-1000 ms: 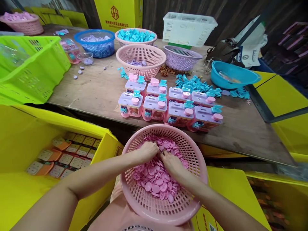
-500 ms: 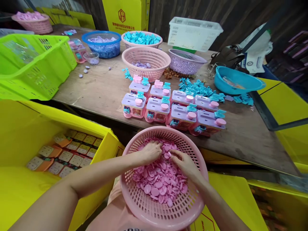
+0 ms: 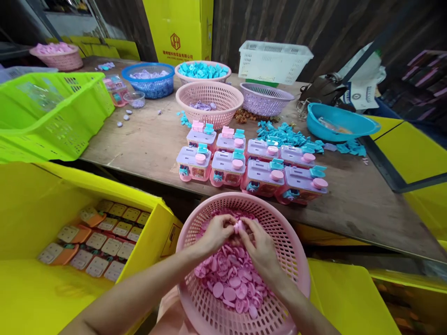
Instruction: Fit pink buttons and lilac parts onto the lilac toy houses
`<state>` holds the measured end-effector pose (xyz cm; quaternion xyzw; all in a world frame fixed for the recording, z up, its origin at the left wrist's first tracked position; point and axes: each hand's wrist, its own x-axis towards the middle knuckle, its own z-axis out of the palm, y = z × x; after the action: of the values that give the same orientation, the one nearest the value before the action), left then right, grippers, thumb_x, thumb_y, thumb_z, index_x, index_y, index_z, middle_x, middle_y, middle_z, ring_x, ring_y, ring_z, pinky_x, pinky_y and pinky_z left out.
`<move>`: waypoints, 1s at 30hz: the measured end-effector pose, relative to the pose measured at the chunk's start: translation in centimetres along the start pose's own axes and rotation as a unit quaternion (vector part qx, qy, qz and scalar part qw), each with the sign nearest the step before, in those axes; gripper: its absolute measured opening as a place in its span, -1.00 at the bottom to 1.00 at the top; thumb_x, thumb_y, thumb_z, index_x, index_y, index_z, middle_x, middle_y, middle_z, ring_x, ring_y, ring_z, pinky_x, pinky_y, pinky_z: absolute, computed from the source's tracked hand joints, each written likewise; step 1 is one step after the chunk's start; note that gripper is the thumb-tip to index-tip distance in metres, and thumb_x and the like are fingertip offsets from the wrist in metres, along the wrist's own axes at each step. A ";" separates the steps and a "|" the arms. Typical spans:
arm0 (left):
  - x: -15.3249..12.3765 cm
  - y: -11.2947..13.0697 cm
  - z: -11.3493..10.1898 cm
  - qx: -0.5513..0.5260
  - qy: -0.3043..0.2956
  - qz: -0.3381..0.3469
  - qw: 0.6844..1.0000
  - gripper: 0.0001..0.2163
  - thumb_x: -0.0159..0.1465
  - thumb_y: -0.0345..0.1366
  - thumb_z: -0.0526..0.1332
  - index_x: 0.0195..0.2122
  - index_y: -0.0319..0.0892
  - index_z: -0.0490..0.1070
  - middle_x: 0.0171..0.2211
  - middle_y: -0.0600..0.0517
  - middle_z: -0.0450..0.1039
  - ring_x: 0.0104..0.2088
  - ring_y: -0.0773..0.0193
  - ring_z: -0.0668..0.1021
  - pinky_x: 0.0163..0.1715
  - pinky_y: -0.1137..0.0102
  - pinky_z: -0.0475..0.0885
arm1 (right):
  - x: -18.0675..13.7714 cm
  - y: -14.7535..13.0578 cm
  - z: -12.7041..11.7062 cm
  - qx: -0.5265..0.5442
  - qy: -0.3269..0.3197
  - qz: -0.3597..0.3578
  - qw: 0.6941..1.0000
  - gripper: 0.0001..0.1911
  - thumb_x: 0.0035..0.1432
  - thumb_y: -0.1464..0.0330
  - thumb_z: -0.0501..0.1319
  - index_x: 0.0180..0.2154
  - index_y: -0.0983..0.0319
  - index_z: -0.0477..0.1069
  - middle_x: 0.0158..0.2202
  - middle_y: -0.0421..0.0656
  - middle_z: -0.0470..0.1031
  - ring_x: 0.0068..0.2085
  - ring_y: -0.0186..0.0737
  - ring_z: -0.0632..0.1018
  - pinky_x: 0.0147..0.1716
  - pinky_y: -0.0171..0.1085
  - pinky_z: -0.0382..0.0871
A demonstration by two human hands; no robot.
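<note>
While both hands met over the pink basket [image 3: 303,279], the left hand [image 3: 216,235] and the right hand [image 3: 261,246] pinched small pink pieces [image 3: 239,226] between their fingertips; how many could not be told. Holding them just above the pile of pink discs [image 3: 230,281] probably let anything dropped fall back in. The basket sat in front of the surface [image 3: 150,149], apparently on the lap, likely for short reach. Beyond it, eight purple-topped toys [image 3: 226,167] stood upright in two close rows near the edge, perhaps grouped to keep their tops accessible. Loose turquoise parts [image 3: 288,135] lay behind them, and a blue basket [image 3: 150,86] farther back seemed to keep lilac parts separate. At the rear, a yellow carton [image 3: 176,18] bore a red "JFH" logo above Chinese characters and smaller Latin lettering; print on a white bag [image 3: 363,93] was too small to read.
</note>
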<state>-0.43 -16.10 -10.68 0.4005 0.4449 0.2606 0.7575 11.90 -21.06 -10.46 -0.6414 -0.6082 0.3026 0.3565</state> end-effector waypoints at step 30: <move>-1.3 2.6 -0.7 -0.064 0.012 0.112 0.992 -0.52 -0.04 -0.01 0.33 -0.24 -0.33 0.49 -0.44 -0.07 0.51 -0.51 0.32 0.51 -0.38 0.40 0.45 | 3.0 -2.9 -1.0 0.323 -0.004 0.079 0.943 -0.61 -0.04 0.16 0.27 -0.18 0.24 0.42 -0.17 -0.05 0.48 -0.14 -0.10 0.50 -0.12 -0.13 0.44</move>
<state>-1.73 -15.37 -8.13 0.3953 0.3890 0.3769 0.7419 11.36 -18.13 -7.37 -0.5365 -0.4269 0.5127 0.5168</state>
